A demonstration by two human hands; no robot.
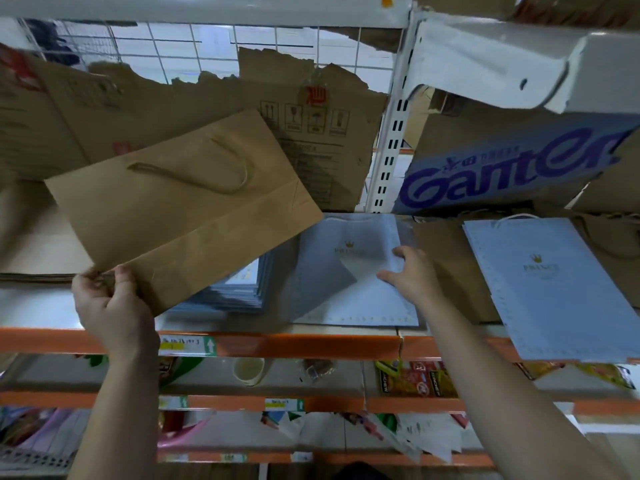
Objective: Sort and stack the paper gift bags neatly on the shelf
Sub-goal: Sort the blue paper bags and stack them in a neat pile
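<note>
Holds a brown kraft bag (183,209) up in the left hand (110,306), thumb and curled fingers pinching its lower corner. Bag flat, tilted, twisted handle facing out, clear above the shelf (311,345). Presses the right hand (410,271), fingers spread and nearly straight, flat on a pale blue bag (349,296) with a crown print, lying loose on the shelf board. Grips nothing there.

Done so far, by the look of it: a squared stack of blue bags (235,289) just left of the loose one, partly hidden behind the raised bag. Also a thin brown pile (38,277) at the far left of the shelf.

Left to do, at a guess: more than half. Loose blue one not yet on its stack. Also a second pale blue bag (554,289) off to the right, askew, overhanging the front edge. More brown bags (453,258) lying flat between the two blue ones and beyond, handles tangled at far right. Likely needs the raised bag set on the brown pile, both loose blues moved to the blue stack, right-hand browns gathered.

Behind: torn cardboard (166,109) against a wire grid; printed carton (519,161) at right.
</note>
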